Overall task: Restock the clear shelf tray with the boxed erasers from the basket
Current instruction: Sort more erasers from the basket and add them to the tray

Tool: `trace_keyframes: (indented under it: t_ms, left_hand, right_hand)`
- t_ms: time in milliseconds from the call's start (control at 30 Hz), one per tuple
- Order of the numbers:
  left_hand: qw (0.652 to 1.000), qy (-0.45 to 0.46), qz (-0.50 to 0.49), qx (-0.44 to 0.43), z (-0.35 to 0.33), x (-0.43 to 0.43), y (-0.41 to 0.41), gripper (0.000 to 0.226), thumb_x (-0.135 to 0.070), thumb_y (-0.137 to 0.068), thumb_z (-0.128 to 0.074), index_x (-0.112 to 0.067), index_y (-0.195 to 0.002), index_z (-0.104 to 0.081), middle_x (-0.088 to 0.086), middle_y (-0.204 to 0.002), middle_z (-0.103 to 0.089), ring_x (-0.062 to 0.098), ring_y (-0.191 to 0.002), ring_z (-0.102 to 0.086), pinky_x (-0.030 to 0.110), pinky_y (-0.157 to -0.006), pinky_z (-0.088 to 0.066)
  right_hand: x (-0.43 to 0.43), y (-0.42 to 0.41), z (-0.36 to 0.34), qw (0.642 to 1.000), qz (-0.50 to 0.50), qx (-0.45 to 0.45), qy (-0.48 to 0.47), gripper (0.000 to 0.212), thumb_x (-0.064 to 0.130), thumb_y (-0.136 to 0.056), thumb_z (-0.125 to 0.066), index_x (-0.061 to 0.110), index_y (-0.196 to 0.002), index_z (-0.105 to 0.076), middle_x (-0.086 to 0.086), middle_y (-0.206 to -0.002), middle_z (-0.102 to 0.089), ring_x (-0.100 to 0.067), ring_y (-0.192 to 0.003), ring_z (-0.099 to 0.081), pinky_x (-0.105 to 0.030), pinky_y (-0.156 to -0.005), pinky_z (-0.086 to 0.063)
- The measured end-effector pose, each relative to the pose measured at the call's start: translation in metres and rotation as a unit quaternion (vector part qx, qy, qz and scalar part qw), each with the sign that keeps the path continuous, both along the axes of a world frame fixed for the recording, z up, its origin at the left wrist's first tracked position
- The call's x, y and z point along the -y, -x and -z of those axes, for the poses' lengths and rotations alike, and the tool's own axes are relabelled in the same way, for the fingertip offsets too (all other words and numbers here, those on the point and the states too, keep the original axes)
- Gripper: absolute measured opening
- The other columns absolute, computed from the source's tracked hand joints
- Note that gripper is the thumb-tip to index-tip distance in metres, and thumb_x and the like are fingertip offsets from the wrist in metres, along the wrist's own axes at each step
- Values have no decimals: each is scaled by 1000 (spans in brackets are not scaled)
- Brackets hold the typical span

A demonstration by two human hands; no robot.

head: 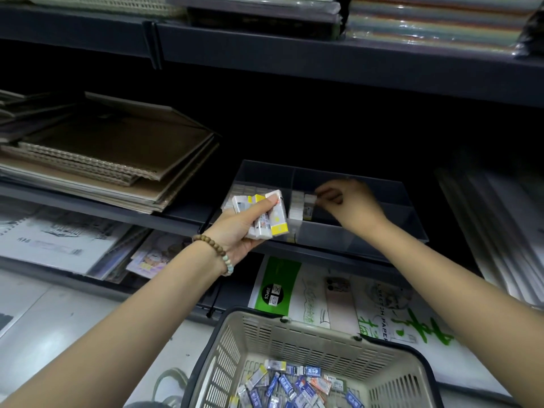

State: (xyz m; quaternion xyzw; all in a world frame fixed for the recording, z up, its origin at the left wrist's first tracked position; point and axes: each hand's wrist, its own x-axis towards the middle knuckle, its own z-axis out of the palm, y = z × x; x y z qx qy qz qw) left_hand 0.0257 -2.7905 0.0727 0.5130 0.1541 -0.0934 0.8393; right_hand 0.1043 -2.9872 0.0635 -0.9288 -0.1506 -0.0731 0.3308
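Observation:
A clear shelf tray (365, 234) with a middle divider sits on the dark shelf. Its left compartment holds a row of boxed erasers (244, 191), and a few more stand just right of the divider. My left hand (235, 228) grips a bundle of several white and yellow eraser boxes (269, 216) in front of the tray. My right hand (347, 201) reaches into the right compartment and pinches a boxed eraser (309, 201) standing beside the others. Below, a beige basket (294, 337) holds several loose boxed erasers (294, 384) in blue, white and yellow.
Stacks of sketch pads (112, 160) lie on the shelf to the left. Sketch paper packs (338, 298) lie on the lower shelf under the tray. An upper shelf edge (323, 60) overhangs the tray. More wrapped paper lies at the far right.

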Motion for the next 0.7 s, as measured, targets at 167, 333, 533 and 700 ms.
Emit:
trace_keyframes:
  t_ms: [167, 333, 533, 700]
  left_hand:
    - [1000, -9, 3, 14, 2, 8, 9, 22, -20, -75, -72, -8, -91, -64, 2, -75, -73, 12, -69, -71, 22, -55, -55]
    - [1000, -21, 16, 16, 2, 16, 17, 31, -24, -83, -66, -3, -106, -63, 7, -86, -73, 14, -75, -71, 21, -58, -55]
    - [1000, -27, 3, 9, 2, 19, 22, 34, -28, -83, -66, -4, -106, -65, 8, -92, -73, 14, -76, -71, 20, -57, -54]
    - [991, -109, -54, -49, 2, 17, 20, 68, -53, -76, -66, -7, -125, -55, 5, -77, -61, 9, -48, -52, 16, -40, -39]
  right_hand:
    - [-11, 40, -26, 968, -84, -122, -204, 10, 22, -90, -59, 22, -99, -65, 2, -83, -65, -4, -67, -62, -19, -58, -52]
    - [-21, 73, -35, 910, -127, -283, -276, 17, 10, -84, -67, 15, -100, -64, -2, -83, -65, -9, -64, -65, -21, -58, -56]
    - [-19, 85, -34, 889, -109, -316, -312, 17, 9, -84, -67, 11, -101, -64, -8, -93, -71, -14, -76, -69, -22, -64, -58]
    - [-16, 88, -36, 892, -68, -287, -341, 24, 15, -86, -64, 14, -110, -61, -2, -93, -72, -12, -82, -66, -28, -83, -52]
